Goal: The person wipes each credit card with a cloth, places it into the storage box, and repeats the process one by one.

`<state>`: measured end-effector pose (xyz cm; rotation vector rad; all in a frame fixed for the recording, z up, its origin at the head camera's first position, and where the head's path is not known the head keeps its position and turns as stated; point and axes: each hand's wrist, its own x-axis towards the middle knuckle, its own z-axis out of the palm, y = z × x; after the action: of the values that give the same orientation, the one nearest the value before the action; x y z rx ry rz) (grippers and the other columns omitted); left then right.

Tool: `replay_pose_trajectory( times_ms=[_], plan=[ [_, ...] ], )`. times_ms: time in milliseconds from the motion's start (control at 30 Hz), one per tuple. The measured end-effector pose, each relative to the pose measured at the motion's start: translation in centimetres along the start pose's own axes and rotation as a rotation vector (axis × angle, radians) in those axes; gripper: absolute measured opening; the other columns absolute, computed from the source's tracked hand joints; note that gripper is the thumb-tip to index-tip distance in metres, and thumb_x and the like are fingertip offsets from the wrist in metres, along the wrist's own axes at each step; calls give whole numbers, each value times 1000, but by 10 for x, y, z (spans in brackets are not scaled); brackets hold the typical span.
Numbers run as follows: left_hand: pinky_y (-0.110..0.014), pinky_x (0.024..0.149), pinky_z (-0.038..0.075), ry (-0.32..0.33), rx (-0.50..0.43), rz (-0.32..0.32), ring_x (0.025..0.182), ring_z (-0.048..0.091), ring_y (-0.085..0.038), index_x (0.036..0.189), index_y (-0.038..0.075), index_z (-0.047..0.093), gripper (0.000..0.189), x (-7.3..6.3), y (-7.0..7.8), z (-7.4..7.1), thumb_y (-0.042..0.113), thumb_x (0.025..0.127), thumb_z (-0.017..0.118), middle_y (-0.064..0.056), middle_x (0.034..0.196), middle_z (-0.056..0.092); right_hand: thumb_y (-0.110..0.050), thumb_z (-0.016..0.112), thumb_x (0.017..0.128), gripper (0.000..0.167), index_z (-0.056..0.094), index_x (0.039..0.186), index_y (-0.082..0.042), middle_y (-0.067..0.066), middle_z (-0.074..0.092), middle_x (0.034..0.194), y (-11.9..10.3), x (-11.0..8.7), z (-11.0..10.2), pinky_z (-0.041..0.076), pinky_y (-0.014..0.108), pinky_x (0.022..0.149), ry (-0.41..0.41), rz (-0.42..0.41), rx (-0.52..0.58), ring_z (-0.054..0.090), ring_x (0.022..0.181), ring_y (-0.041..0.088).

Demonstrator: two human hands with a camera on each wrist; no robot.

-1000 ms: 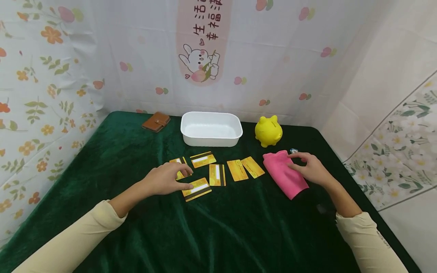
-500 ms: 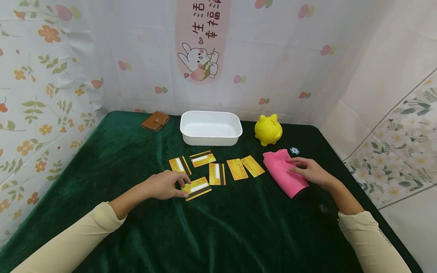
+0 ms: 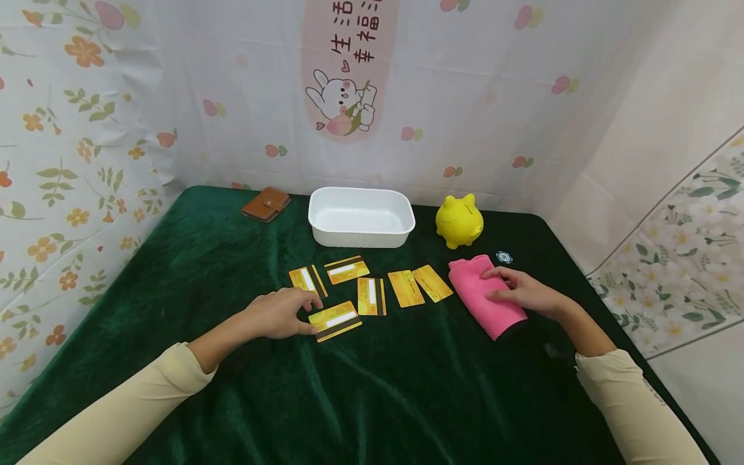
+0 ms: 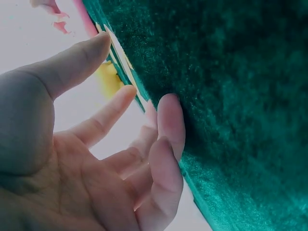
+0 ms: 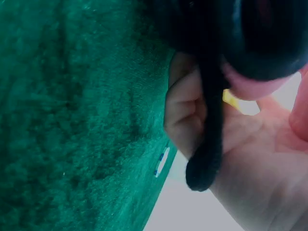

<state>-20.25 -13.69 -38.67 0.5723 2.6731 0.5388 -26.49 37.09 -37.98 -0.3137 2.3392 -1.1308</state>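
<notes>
My left hand [image 3: 279,313] is at the left end of a gold card [image 3: 336,321] with a white strip and dark stripe, thumb and index finger apart at its edge. In the left wrist view, the thumb [image 4: 79,62] and fingers are spread loosely over the green cloth. At the right, my right hand [image 3: 526,294] lies over a pink pouch [image 3: 482,294] with a dark near end; its fingertips rest on the upper face, thumb and index finger apart. In the right wrist view, a blurred dark strap [image 5: 209,120] and ring hide part of the fingers.
More gold cards [image 3: 371,297] lie flat between the hands. Along the back stand a brown wallet [image 3: 266,205], a white tray [image 3: 361,239] and a yellow piggy bank [image 3: 459,221]. A poker chip [image 3: 504,257] lies beyond the pouch. Green cloth [image 3: 383,400] covers the table.
My left hand has lowered to the nearest card's left end, uncovering the card behind it. My right hand has shifted slightly left and down over the pouch, leaving the poker chip in full view.
</notes>
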Motion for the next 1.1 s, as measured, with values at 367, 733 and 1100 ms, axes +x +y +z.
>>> replay_pose_trajectory(
  times_ms=[367, 733, 1100],
  plan=[
    [-42, 75, 48, 1, 75, -42, 92, 57, -18, 121, 19, 62, 50, 5, 6, 6, 45, 83, 78, -1, 111, 61, -23, 59, 100, 51, 36, 142, -6, 27, 35, 132, -3, 1, -1, 57, 36, 71, -28, 19, -4, 63, 86, 32],
    [-36, 68, 44, 19, 72, -68, 81, 51, -17, 104, 17, 61, 42, 8, 7, 11, 44, 79, 82, 0, 99, 54, -22, 58, 100, 49, 36, 141, -7, 26, 36, 131, 1, 5, 1, 58, 37, 71, -35, 5, 27, 64, 86, 32],
    [-33, 65, 43, 43, -69, -41, 75, 53, -15, 104, 16, 62, 30, 6, 4, 8, 29, 84, 80, 1, 94, 62, -26, 59, 100, 57, 33, 148, -12, 27, 31, 139, -5, 6, 8, 58, 38, 69, -27, 9, 19, 66, 82, 33]
  ],
)
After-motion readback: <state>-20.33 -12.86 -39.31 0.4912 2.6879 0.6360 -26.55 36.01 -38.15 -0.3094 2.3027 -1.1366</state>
